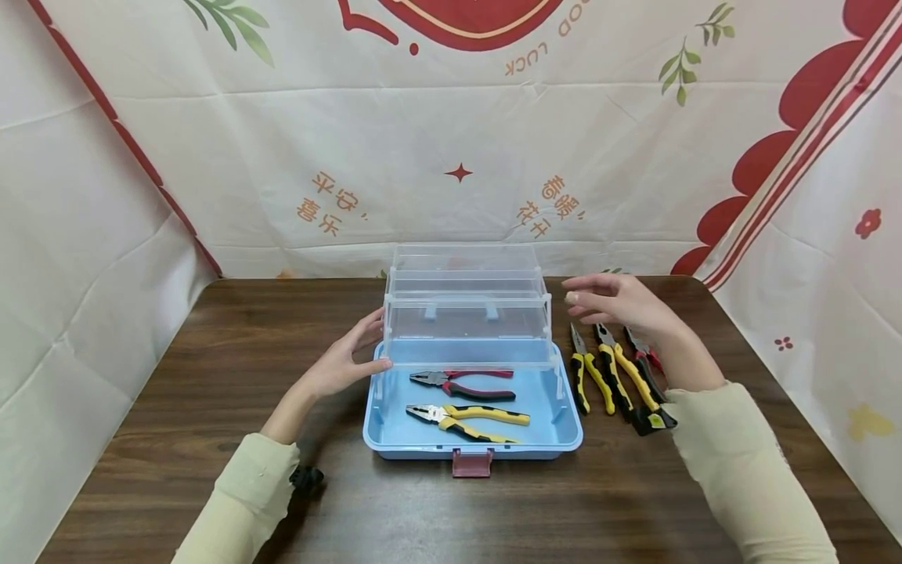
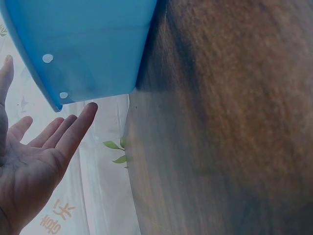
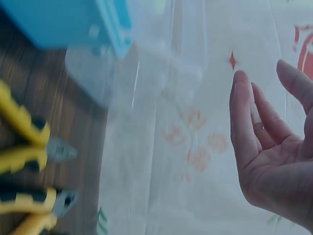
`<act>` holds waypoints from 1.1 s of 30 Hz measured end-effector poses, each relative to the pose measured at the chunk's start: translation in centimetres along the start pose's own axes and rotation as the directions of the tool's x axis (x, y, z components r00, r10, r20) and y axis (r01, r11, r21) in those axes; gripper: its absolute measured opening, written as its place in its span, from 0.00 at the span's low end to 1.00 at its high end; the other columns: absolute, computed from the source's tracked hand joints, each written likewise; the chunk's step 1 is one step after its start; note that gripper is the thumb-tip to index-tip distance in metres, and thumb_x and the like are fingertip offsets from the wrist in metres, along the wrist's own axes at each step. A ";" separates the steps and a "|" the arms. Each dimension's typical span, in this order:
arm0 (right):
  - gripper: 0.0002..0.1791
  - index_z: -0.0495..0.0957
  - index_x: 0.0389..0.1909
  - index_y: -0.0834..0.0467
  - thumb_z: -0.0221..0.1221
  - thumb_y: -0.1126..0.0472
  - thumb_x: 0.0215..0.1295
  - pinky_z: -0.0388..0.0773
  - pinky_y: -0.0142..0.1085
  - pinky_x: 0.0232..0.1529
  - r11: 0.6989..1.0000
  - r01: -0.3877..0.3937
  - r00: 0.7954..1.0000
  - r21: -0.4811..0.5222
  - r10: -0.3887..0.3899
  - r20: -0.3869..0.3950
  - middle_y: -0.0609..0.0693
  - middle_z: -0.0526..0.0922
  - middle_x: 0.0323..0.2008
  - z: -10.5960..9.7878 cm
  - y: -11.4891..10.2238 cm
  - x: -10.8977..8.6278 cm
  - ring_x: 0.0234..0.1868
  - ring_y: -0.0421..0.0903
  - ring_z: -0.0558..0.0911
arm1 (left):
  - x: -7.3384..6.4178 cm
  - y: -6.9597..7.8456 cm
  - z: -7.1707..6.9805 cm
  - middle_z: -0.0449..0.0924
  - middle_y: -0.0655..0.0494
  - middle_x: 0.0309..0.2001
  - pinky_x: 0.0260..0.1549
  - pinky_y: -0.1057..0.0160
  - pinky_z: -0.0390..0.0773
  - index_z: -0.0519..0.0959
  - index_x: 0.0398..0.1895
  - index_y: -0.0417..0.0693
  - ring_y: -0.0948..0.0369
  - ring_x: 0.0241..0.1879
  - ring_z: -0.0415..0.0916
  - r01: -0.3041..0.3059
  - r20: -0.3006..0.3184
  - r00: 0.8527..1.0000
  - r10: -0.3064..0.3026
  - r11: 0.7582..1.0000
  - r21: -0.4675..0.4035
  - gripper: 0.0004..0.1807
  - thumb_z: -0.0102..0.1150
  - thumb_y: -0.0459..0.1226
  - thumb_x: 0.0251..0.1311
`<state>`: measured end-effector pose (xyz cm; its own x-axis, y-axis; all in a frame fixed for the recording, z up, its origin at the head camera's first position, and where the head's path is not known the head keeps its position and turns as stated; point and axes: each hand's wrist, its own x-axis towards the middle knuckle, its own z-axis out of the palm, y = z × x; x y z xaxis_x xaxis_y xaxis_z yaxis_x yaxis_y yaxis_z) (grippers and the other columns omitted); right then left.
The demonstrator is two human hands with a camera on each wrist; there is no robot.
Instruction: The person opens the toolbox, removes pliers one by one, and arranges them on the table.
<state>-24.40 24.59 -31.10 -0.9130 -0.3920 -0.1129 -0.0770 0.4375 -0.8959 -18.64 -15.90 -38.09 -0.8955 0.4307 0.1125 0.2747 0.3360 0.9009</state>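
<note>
A light blue toolbox [image 1: 474, 452] with raised clear trays [image 1: 468, 319] sits on the table. Inside it lie pliers with red and black handles [image 1: 482, 394] and, nearer the front, pliers with yellow and black handles [image 1: 488, 414]. My left hand [image 1: 345, 363] is at the box's left side, fingers extended and thumb by the rim. In the left wrist view that hand [image 2: 36, 156] has its palm beside the blue wall. My right hand [image 1: 620, 301], fingers loosely bent and holding nothing, hovers right of the trays, above several pliers. The right wrist view shows this hand [image 3: 274, 142] apart from the box.
Right of the box lie long-nose pliers [image 1: 579, 362], yellow-black pliers [image 1: 620, 374] and red-black pliers [image 1: 644, 364], the last partly hidden by my right arm. A purple latch [image 1: 472, 463] hangs at the box's front. Behind the table [image 1: 247, 329] hangs a printed white cloth [image 1: 423, 133].
</note>
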 end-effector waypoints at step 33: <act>0.22 0.63 0.57 0.69 0.51 0.66 0.63 0.70 0.40 0.48 0.981 0.175 0.534 0.088 -0.169 0.829 0.57 0.75 0.48 15.5 -4.1 6.2 0.49 0.51 0.74 | 0.1 -0.3 -0.1 0.53 0.37 0.62 0.53 0.43 0.56 0.45 0.67 0.44 0.44 0.61 0.52 -0.010 0.009 1.000 0.010 1.000 -0.010 0.41 0.58 0.32 0.54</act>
<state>-23.57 7.82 -34.73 -0.1423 -0.9538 -0.2647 -0.1997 0.2896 -0.9361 -18.84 -16.00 -38.30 -0.8895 0.4416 0.1173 0.2798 0.3233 0.9040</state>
